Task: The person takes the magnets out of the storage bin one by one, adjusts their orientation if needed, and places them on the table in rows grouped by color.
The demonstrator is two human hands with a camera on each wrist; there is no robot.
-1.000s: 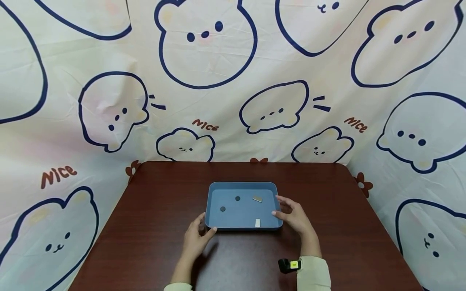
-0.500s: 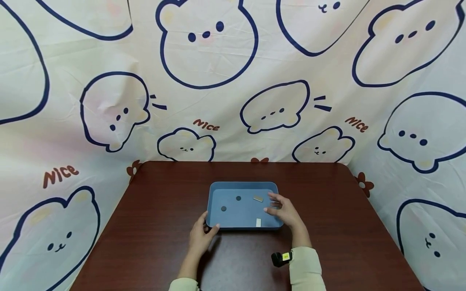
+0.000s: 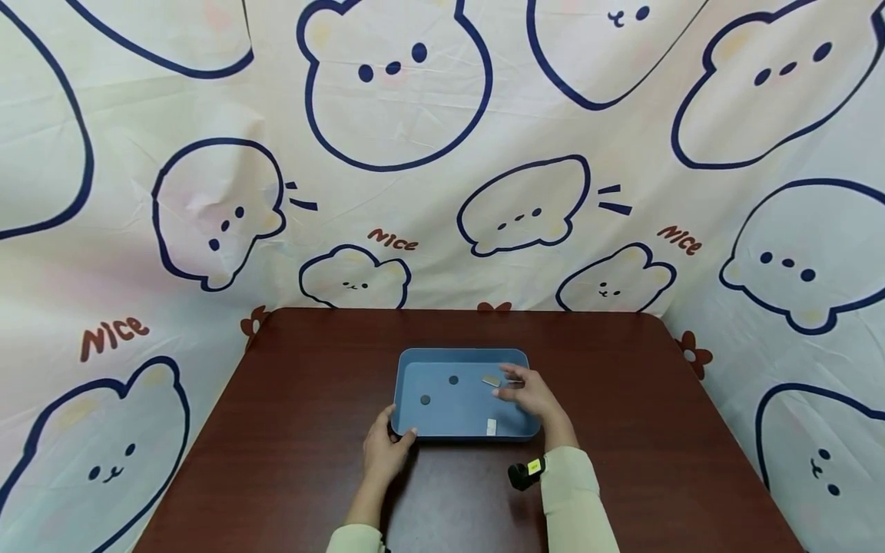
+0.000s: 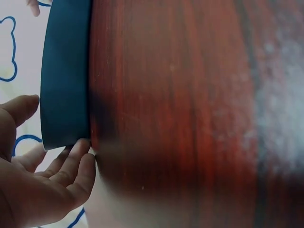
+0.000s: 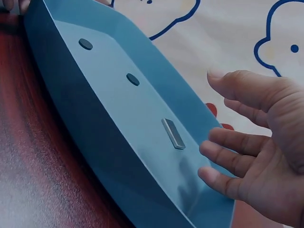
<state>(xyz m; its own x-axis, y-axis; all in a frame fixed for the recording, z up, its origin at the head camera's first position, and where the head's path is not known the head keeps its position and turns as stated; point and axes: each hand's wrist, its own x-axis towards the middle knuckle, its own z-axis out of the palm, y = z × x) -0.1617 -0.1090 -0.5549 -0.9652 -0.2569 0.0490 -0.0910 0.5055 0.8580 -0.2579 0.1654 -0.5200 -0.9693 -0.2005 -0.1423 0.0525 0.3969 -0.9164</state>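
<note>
A blue tray (image 3: 435,418) lies on the table. In it are two dark round discs (image 3: 425,399) (image 3: 453,380), a flat rectangular bar (image 3: 491,380) and a small white rectangle (image 3: 492,427). The bar (image 5: 173,133) looks silvery with a darker top in the right wrist view. At the tray's near left corner my left hand (image 3: 387,453) holds the edge, thumb on one side and fingers around the corner. My right hand (image 3: 531,395) hovers over the tray's right part, fingers apart and loosely bent, thumb and fingertips close beside the bar. Nothing is between them.
A dark brown wooden table (image 3: 311,384) carries the tray. Behind and beside it hangs a pale cloth (image 3: 429,192) printed with bear outlines. A black device (image 3: 525,474) with a yellow label sits at my right wrist.
My right hand has moved left from the tray's right rim to over its inside, close to the bar. The left hand has shifted slightly right at the corner.
</note>
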